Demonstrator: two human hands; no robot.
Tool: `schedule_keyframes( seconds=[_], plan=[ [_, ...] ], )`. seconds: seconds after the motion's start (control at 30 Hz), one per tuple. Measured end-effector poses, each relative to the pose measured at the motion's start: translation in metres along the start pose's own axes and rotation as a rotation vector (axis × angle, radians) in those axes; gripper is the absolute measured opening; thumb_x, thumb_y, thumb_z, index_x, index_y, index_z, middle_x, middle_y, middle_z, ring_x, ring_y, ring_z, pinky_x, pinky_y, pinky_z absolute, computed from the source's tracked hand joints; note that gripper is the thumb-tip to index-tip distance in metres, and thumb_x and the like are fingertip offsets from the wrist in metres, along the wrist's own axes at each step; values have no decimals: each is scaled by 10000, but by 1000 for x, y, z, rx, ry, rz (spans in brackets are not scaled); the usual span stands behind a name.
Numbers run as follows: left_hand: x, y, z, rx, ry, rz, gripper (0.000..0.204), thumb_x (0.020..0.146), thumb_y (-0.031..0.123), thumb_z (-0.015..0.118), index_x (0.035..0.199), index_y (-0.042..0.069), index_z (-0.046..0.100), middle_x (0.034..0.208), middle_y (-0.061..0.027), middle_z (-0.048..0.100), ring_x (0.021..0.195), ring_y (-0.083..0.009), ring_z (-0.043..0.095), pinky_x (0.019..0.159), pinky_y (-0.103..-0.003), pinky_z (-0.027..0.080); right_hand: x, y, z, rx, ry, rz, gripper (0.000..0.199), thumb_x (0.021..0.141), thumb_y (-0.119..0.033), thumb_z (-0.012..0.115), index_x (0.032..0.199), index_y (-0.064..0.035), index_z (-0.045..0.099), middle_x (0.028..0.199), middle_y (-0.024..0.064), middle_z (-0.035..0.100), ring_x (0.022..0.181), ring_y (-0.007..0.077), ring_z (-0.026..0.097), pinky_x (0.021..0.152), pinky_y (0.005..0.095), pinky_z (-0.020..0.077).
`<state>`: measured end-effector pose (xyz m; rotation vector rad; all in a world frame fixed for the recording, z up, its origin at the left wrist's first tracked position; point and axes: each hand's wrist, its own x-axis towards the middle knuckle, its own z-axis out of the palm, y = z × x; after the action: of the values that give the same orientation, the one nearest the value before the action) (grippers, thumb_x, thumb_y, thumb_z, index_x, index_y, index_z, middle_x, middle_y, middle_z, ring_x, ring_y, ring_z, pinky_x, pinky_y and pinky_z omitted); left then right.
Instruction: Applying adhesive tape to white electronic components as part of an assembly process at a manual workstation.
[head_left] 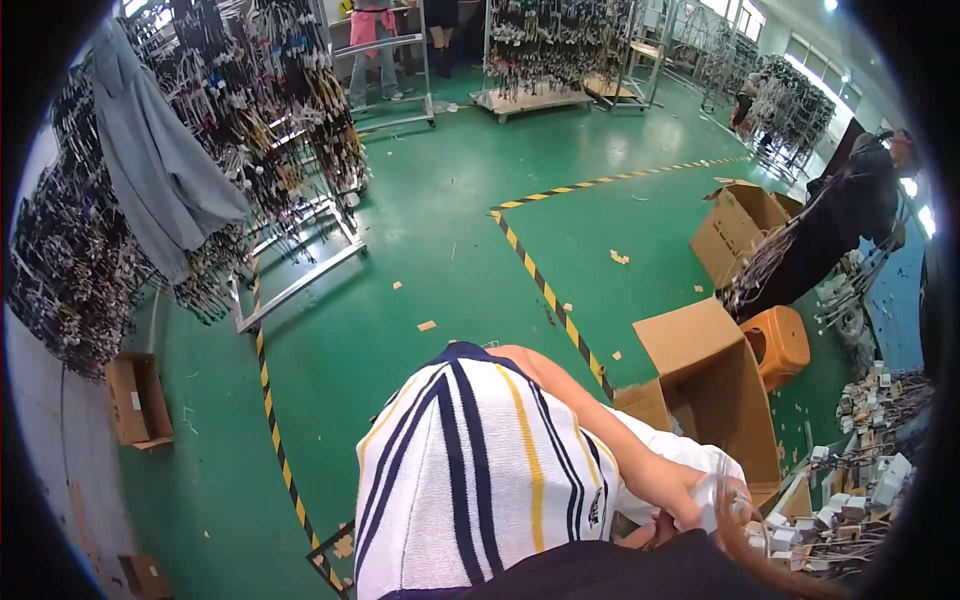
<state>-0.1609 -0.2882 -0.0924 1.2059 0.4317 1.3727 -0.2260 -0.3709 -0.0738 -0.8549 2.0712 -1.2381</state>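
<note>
My bent left arm runs from a white short sleeve [500, 460] with navy and yellow stripes, the forearm folding back toward the lower right. At its end my left hand [685, 503] is close to my body, its fingers curled and partly hidden. A pale whitish thing [712, 492] is against it, too unclear to name. I cannot pick out my right hand; strands of brown hair [745, 530] and black cloth [590, 575] cover that area. Nearest the hand, white connectors with cables [840, 515] lie in a heap at the lower right.
An open cardboard box [715, 385] stands beside me, with an orange stool [780, 345] behind it. Another person [850, 210] bends near a second box [735, 230]. Cable-laden racks [270, 90], one bearing a grey jacket [150, 140], stand left. Striped tape [540, 280] marks the green floor.
</note>
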Motion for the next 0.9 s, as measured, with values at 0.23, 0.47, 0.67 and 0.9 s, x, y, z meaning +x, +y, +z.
schedule_keyframes(
  seconds=[0.23,0.47,0.67,0.9],
  plan=[
    [-5,27,12,-209,89,-20,594,743,177,682,1250,104,380,991,-129,586,901,-216,604,746,-323,488,-17,32,11,49,231,39,358,917,-274,464,1190,-70,576,1211,174,560,1117,268,526,963,328,372],
    [4,27,13,361,-96,365,634,648,149,698,1207,28,424,1091,-80,483,1003,-155,473,801,-285,416,-103,76,59,-110,967,34,343,871,-232,494,1127,-19,573,1080,160,562,975,246,542,859,317,408],
    [8,26,13,184,-96,280,633,588,126,672,1171,29,444,981,-67,543,902,-161,528,790,-306,430,-177,106,112,-233,1586,37,332,830,-197,520,1073,24,570,968,148,563,853,227,557,769,307,438],
    [7,37,22,14,34,33,530,623,78,641,1131,49,496,941,-29,555,824,-114,525,707,-244,431,-184,71,145,-472,2018,48,323,772,-137,507,1025,53,573,892,136,555,779,212,547,665,303,447]
  ],
)
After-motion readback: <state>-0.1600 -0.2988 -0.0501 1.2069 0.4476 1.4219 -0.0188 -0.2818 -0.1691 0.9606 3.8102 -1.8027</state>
